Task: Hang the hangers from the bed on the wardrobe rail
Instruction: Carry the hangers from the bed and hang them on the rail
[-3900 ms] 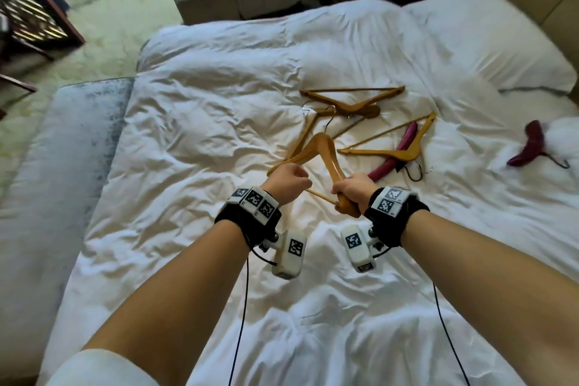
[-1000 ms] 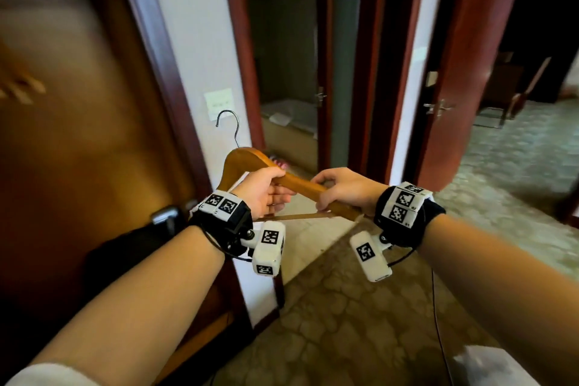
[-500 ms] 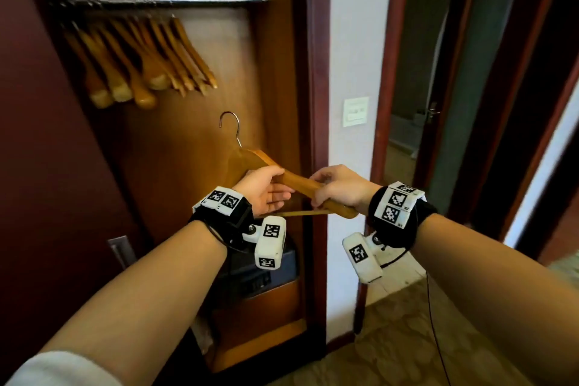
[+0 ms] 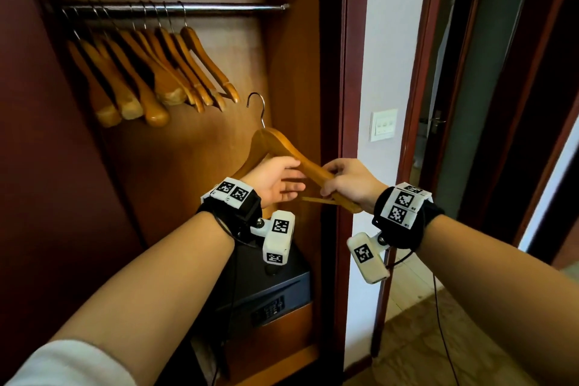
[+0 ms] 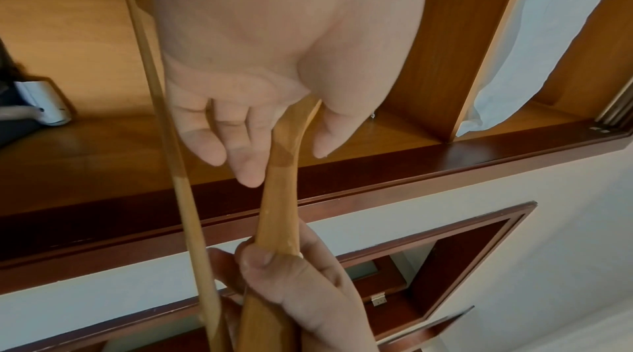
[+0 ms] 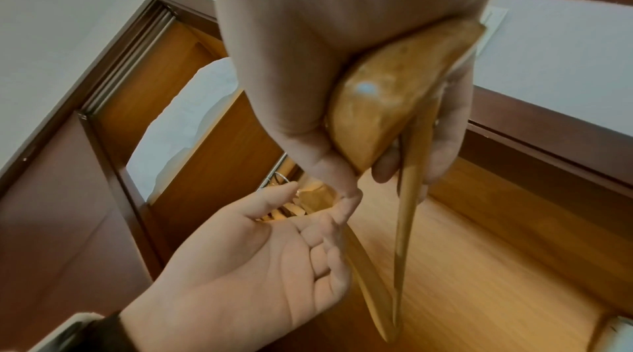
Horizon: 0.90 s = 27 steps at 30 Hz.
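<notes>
Honey-brown wooden hanger (image 4: pixel 283 147) with a silver hook, same shade as the hung hangers (image 4: pixel 156 72). Rail (image 4: pixel 175 7) is chrome, wardrobe (image 4: pixel 291 78) orange-brown inside with dark reddish frame. Black safe (image 4: pixel 269 291), black-and-white checker tags on wristbands (image 4: pixel 233 194).

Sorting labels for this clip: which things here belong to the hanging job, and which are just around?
Job: wooden hanger, right hand gripping it, left hand open against it, rail, hung hangers.
Around: safe, wall switch.

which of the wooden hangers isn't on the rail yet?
The hanger in the person's hands: right hand grips one arm, left hand touches the other, its hook free below the rail. The other hangers all hang hooked over the rail's left part.
</notes>
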### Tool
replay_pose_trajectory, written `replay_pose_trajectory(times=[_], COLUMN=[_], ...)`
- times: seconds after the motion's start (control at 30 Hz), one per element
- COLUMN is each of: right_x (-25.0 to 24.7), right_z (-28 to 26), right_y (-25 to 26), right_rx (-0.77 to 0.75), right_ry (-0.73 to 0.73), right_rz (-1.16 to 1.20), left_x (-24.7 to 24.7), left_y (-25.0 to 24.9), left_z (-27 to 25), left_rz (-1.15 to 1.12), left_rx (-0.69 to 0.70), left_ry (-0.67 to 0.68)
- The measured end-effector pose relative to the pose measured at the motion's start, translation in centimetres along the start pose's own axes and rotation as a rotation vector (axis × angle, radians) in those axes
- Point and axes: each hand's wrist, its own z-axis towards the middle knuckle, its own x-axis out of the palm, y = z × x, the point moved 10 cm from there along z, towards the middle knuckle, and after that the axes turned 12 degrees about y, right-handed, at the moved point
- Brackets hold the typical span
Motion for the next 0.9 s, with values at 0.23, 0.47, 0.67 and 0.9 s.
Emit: replay_pose_trajectory(times=[0.23, 0.47, 0.67, 0.9], right_x=[-2.3, -3.9, -5.2, -5.2], right_z=[5.8, 14.0, 20.2, 25.6], right_y=[1.0, 5.6, 10.8, 14.9], right_rx=[-0.039, -0.141, -0.252, -0.334], right_ry=[-0.092, -0.074, -0.076, -0.075], right_rz=[0.02, 0.058, 0.097, 0.084], left_x=[-0.9, -4.7, -8.5, -13.3], left_y=[-3.7, -11.6, -19.1, -25.6], left_z=[4.4, 8.0, 9.3, 8.6], left_rz=[0.007, 0.189, 0.47, 0.682], left_rx=[0.077, 0.191, 0.336, 0.552], left_ry=[0.031, -0.125, -0.329, -0.673])
